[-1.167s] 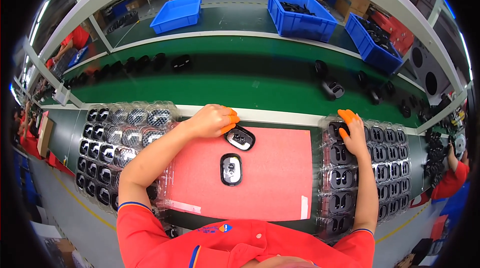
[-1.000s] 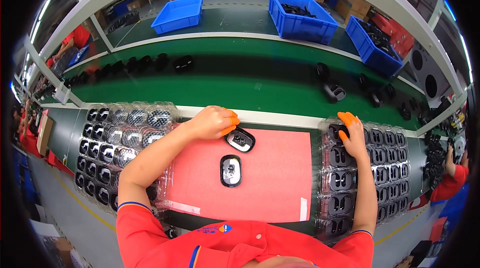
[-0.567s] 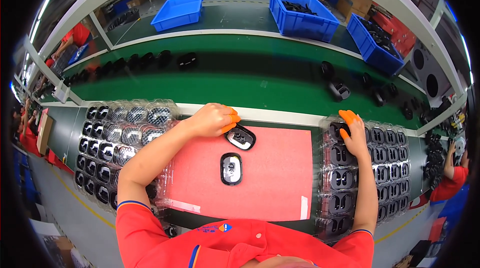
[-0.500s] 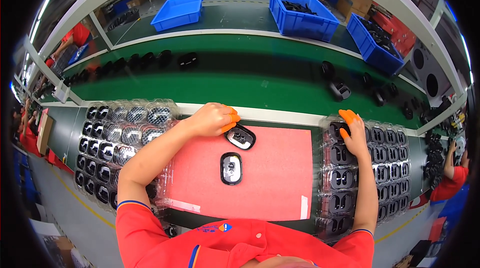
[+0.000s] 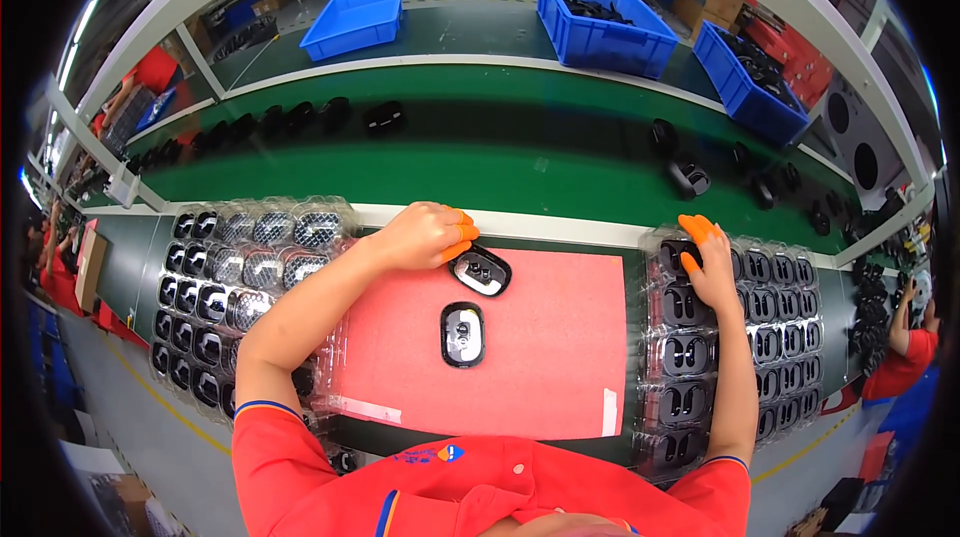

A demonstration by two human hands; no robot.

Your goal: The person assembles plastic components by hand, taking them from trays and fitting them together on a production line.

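Note:
A red mat [image 5: 545, 337] lies in front of me with two black oval parts on it. My left hand [image 5: 425, 234], with orange finger cots, grips the upper black part [image 5: 482, 272] at the mat's far edge. The second black part [image 5: 462, 334] lies free near the mat's middle. My right hand [image 5: 708, 265], also with orange finger cots, rests fingers-down on a black part in the top row of the clear blister tray [image 5: 745, 347] at the right.
Another clear blister tray [image 5: 225, 287] of black parts lies at the left. A green conveyor belt [image 5: 480, 162] beyond carries scattered black parts. Blue bins [image 5: 600, 12] stand on the far shelf. Other people in red work at the left and right edges.
Nothing has visibly changed in the hands; parts on the green belt have drifted slightly to the right.

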